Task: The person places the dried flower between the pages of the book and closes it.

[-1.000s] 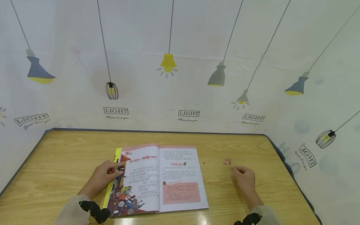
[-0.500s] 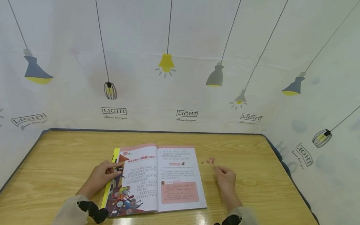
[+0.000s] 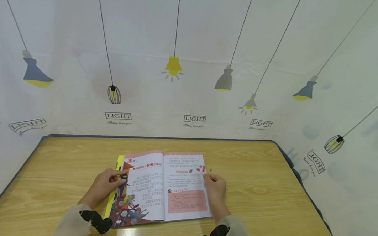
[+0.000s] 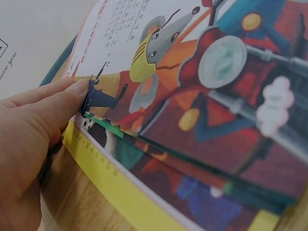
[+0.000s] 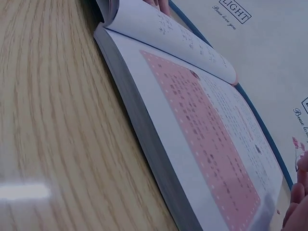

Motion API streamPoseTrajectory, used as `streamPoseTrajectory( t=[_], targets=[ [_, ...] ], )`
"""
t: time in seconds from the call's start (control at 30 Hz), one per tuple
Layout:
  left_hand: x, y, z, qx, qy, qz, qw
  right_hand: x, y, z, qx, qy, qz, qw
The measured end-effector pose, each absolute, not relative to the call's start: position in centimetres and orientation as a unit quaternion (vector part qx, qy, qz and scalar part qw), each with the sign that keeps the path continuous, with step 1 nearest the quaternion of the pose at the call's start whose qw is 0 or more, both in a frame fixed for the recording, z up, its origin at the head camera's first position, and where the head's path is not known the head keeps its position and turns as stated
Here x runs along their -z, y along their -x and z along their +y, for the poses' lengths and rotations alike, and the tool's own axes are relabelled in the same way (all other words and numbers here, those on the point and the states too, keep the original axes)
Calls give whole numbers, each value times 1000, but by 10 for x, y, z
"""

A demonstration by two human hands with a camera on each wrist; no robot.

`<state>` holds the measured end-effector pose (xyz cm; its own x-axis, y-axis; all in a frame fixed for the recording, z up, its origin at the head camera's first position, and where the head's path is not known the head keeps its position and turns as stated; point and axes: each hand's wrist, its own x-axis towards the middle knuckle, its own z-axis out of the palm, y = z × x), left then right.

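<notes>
An open book (image 3: 180,205) lies on the table, its left page (image 3: 148,202) printed with cartoon mice. At that page's outer edge my left hand (image 3: 103,185) grips the pages with thumb and forefinger; the left wrist view shows the thumb (image 4: 79,91) at the illustrated edge, the lower fingers partly hidden. My right hand (image 3: 216,188) is over the book's right edge, pinching a thin pale piece with pink petal-like shapes (image 3: 201,168). In the right wrist view only part of this hand (image 5: 297,192) shows, with the pink piece (image 5: 299,143) at its fingertips.
A tiny reddish speck (image 3: 211,170) lies on the wooden table (image 3: 260,185) just right of the book. A yellow cover edge (image 3: 109,204) shows beneath the left pages. Behind the table hangs a pale sheet (image 3: 142,81) printed with lamps.
My right hand has moved left with the pink piece, from the bare table to the book's right edge. My left hand stays at the left page. The view has shifted slightly.
</notes>
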<state>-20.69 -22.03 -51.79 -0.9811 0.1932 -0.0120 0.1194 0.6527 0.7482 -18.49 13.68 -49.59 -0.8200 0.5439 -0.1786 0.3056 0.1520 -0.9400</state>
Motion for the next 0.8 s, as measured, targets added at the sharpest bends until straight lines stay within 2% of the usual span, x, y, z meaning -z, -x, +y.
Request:
streamPoseTrajectory(
  t=[0.2,0.43,0.6,0.8],
  targets=[
    [517,207,-220,-405,-86,909,46,500,185,116,-563,286,-768,108],
    [517,207,-222,-406,-82,909,43,511,187,96,-444,315,-822,166],
    [518,207,-222,-408,-85,908,40,518,186,86,-429,316,-823,197],
    [519,208,-221,-409,-93,907,33,520,185,81,-398,305,-839,211]
  ],
)
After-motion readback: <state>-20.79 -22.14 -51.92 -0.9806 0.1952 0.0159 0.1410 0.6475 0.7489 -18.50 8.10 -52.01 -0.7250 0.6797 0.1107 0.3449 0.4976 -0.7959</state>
